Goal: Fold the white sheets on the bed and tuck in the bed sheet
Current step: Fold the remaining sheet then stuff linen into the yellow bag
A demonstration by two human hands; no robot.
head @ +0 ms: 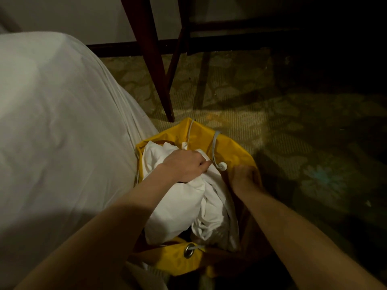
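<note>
The left hand [185, 165] grips white sheets [188, 206] bundled in a yellow bag [234, 155]; the right hand [244, 177] holds the bag's rim beside the bed [52, 122].

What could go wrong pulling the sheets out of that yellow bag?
1. The drawstring lies across the white sheets beside the left hand; it may snag as they lift.
2. The right hand grips only the yellow bag rim; the bag could rise with the bundle.
3. Loose sheets could drag on the carpet.

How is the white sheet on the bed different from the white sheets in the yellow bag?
The bed sheet lies spread flat and fairly smooth over the bed; the bagged sheets are bunched and crumpled inside the yellow bag. No hand touches the bed sheet; the left hand grips the bagged sheets. Both are white cloth.
</note>
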